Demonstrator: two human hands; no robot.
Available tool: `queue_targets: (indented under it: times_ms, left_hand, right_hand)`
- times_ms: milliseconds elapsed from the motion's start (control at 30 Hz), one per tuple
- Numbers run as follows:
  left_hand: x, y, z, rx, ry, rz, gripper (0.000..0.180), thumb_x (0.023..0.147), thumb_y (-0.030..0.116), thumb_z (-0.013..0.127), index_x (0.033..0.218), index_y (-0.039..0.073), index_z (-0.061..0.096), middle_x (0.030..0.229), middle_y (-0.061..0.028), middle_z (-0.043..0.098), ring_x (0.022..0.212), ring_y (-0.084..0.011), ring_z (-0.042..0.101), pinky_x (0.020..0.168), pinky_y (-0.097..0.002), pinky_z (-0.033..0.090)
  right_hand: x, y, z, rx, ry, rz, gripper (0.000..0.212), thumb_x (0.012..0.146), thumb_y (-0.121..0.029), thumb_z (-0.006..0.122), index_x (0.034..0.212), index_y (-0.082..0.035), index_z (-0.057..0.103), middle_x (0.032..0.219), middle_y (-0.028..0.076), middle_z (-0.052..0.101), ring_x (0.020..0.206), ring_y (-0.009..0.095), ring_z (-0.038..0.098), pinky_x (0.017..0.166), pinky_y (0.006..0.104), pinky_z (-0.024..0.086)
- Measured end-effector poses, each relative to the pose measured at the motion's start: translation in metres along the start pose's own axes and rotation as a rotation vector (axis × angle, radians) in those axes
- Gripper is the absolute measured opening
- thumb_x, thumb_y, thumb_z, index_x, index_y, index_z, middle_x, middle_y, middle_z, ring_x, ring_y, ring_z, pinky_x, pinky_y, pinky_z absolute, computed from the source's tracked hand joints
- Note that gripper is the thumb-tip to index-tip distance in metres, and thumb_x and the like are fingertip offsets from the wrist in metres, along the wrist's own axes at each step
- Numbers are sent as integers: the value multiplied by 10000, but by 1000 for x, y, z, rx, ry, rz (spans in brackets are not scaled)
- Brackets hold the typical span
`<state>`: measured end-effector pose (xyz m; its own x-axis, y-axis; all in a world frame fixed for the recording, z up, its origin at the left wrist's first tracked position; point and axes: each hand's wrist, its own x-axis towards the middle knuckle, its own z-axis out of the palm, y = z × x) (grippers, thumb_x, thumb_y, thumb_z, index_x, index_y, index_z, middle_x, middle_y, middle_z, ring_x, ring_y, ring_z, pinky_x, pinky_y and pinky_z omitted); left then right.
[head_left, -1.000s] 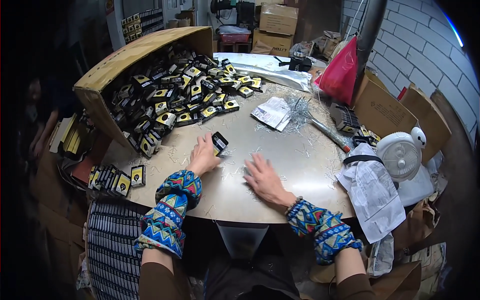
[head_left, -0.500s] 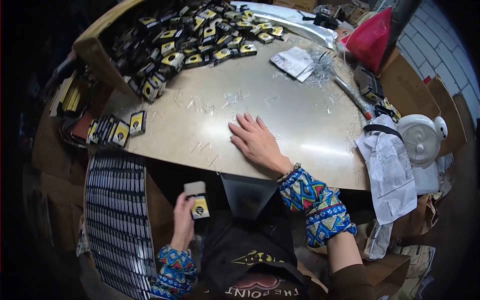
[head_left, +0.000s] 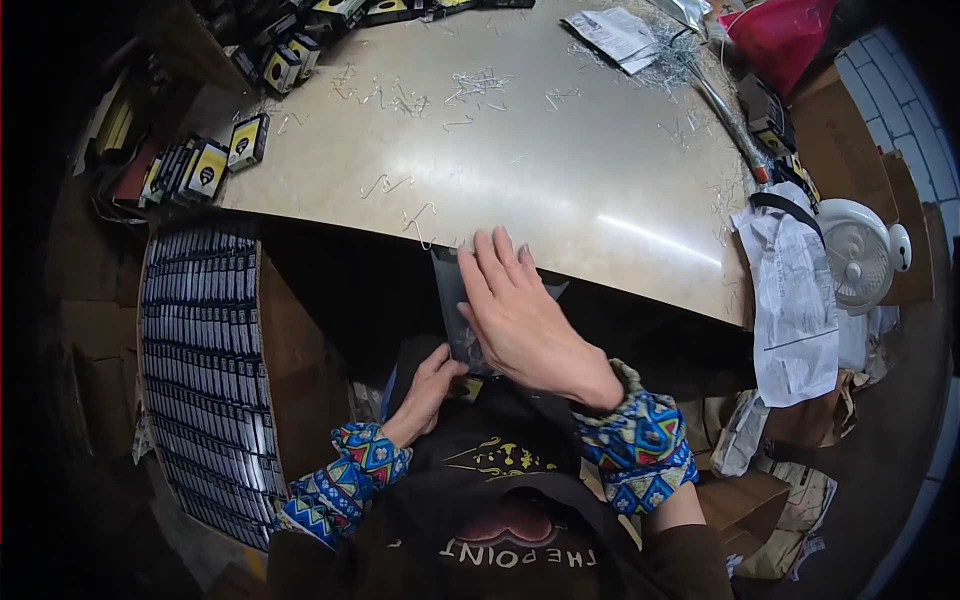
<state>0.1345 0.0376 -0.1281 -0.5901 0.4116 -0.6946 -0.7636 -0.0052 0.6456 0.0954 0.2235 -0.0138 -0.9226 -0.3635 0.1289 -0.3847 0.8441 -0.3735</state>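
My right hand is palm down at the table's near edge, fingers stretched out, with nothing seen in it. Beneath it a grey chute-like sheet hangs from the edge, partly covered by the hand. Lower and to the left, close against my apron, my left hand is closed on a small black and yellow box. Only a bit of that box shows; the rest is hidden by my fingers and right wrist. Bent wire pieces lie at the edge just left of my right fingertips.
More wire pieces are scattered over the table. Black and yellow boxes stand at the left corner, others at the far left. Below them a carton holds packed rows of boxes. On the right are a white fan and hanging papers.
My right hand has drawn back from the tabletop to its near edge. My left hand has moved right with the box, which was in plain sight before. The view has tipped downward.
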Motion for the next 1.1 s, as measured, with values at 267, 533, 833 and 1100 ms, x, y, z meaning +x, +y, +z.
queue_targets:
  times_ms: [267,533,833,1100]
  left_hand:
    - [-12,-4,12,399,-19,233,586,793,85,671,1314,23,409,1137,-108,567,999,-206,573,883,-304,464]
    - [-3,-31,3,995,307,669,715,700,146,777,1280,-28,396,1133,-228,549,1034,-422,557,849,-464,486]
    - [-31,-8,-15,781,379,701,825,710,123,798,1391,36,341,1220,-220,567,1095,-359,608,908,-407,506]
    - [-19,29,12,958,327,1106,856,687,157,833,1365,64,318,1142,-236,594,979,-415,634,808,-441,542]
  right_hand:
    - [-25,14,-6,467,68,152,388,784,104,513,1133,-27,620,1136,159,605,1101,343,574,882,369,501]
    - [-67,-11,67,424,-115,-54,443,785,38,598,1224,9,557,1189,174,586,1042,342,592,826,374,537]
    - [-72,-15,49,483,213,-51,280,797,-46,737,1068,5,694,1145,202,662,861,302,709,724,335,585]
    - [-53,-35,58,710,405,206,375,831,19,696,1201,4,643,1135,220,659,956,310,698,801,327,562]
